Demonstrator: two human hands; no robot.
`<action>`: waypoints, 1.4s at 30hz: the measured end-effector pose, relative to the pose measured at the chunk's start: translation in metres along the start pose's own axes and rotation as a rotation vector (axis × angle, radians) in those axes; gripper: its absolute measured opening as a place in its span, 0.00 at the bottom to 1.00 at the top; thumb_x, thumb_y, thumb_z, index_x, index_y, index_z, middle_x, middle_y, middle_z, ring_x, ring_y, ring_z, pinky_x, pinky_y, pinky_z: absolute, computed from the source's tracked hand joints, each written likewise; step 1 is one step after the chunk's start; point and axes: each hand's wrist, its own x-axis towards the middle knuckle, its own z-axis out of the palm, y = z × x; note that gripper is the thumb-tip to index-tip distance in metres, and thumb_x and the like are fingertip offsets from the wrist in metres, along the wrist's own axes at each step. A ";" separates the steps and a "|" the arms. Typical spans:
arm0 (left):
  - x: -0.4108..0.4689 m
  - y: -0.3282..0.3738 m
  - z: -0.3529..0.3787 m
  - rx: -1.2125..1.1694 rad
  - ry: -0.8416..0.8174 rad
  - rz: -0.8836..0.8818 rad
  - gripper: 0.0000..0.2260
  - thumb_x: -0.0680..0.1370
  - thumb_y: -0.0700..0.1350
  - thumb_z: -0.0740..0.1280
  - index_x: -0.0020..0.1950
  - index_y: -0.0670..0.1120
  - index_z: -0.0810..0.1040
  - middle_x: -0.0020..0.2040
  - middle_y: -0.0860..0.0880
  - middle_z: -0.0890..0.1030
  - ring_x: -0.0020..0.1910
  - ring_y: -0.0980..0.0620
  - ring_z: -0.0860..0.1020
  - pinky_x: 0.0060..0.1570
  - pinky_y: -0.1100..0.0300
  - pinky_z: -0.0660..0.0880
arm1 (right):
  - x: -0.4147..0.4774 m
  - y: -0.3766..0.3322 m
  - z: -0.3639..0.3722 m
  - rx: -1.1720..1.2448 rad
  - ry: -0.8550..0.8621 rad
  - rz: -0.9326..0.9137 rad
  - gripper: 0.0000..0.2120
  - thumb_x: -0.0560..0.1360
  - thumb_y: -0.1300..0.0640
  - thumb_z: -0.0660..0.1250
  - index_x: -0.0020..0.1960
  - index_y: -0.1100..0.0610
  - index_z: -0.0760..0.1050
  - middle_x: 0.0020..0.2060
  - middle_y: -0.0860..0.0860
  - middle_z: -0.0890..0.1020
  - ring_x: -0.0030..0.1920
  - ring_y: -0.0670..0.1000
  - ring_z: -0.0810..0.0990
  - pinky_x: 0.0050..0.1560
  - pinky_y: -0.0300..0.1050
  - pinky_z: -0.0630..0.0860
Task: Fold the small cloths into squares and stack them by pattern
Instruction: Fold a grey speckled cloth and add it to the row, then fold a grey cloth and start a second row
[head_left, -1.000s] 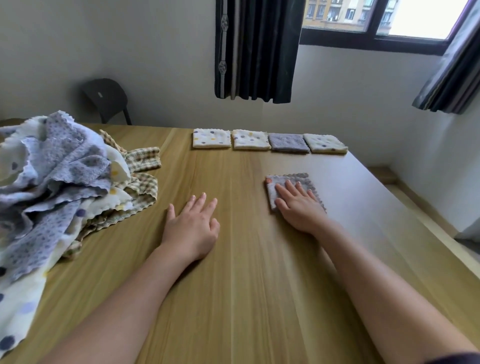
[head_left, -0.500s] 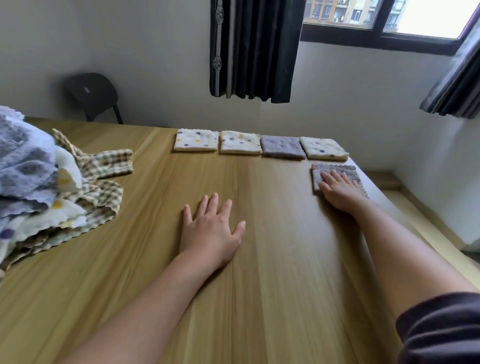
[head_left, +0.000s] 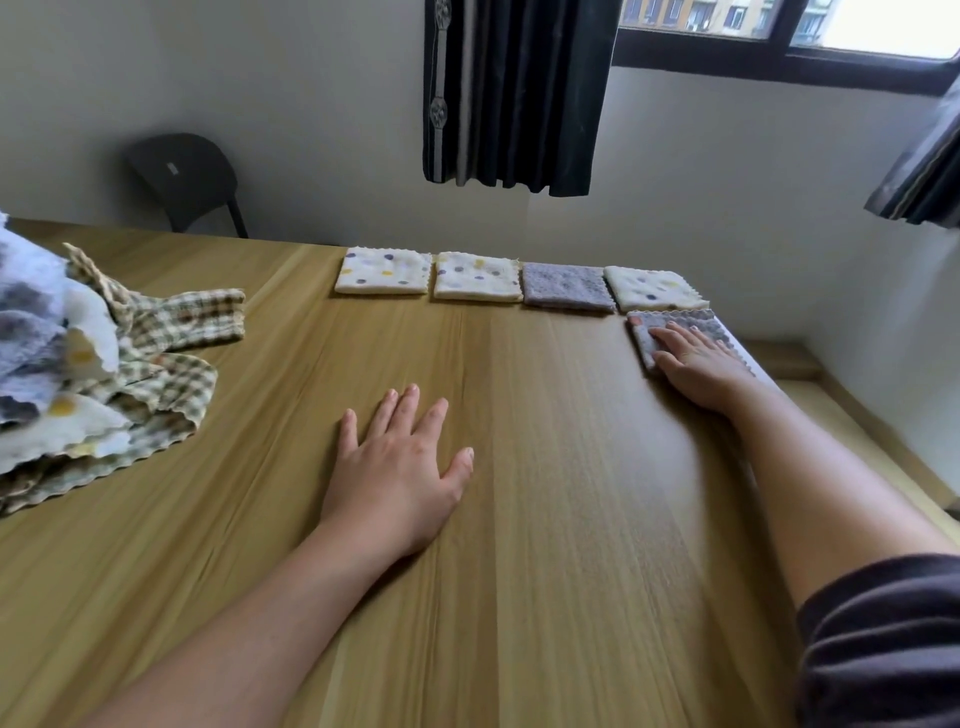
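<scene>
My right hand (head_left: 698, 364) lies flat with straight fingers on a folded grey dotted cloth (head_left: 691, 325) at the table's far right edge. That cloth sits just in front of a white dotted square (head_left: 652, 289). Left of it in the same row lie a grey square (head_left: 566, 287) and two more white dotted squares (head_left: 477, 276) (head_left: 383, 271). My left hand (head_left: 397, 467) rests flat and empty on the bare wood in the middle. A heap of unfolded cloths (head_left: 78, 374), checked, grey and white dotted, lies at the left.
The wooden table (head_left: 519, 519) ends close to my right hand, with a drop to the floor beyond. A dark chair (head_left: 184, 179) stands behind the table at the back left. Dark curtains (head_left: 514, 93) hang under the window.
My right hand has slid the grey cloth from the table's middle toward the far right, up to the row of folded squares. My left hand has stayed flat on the wood.
</scene>
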 end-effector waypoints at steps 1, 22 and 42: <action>0.000 0.000 0.001 -0.001 0.000 -0.002 0.29 0.80 0.62 0.48 0.79 0.55 0.49 0.80 0.51 0.44 0.78 0.53 0.43 0.75 0.45 0.41 | 0.000 0.001 0.000 -0.001 0.001 -0.002 0.24 0.83 0.47 0.47 0.78 0.47 0.51 0.79 0.48 0.50 0.78 0.51 0.46 0.76 0.50 0.45; -0.023 -0.021 -0.019 -0.072 0.208 0.116 0.22 0.79 0.52 0.59 0.73 0.50 0.64 0.77 0.48 0.58 0.77 0.50 0.54 0.74 0.44 0.48 | -0.130 -0.116 0.017 0.280 0.140 -0.260 0.19 0.81 0.50 0.59 0.71 0.46 0.65 0.75 0.47 0.63 0.77 0.46 0.51 0.76 0.54 0.46; -0.078 -0.246 -0.063 -0.064 0.565 -0.280 0.31 0.73 0.45 0.66 0.74 0.43 0.61 0.77 0.42 0.58 0.77 0.43 0.54 0.71 0.35 0.52 | -0.181 -0.468 0.016 0.660 0.308 -0.583 0.18 0.76 0.57 0.65 0.66 0.52 0.72 0.62 0.49 0.75 0.59 0.50 0.74 0.57 0.46 0.72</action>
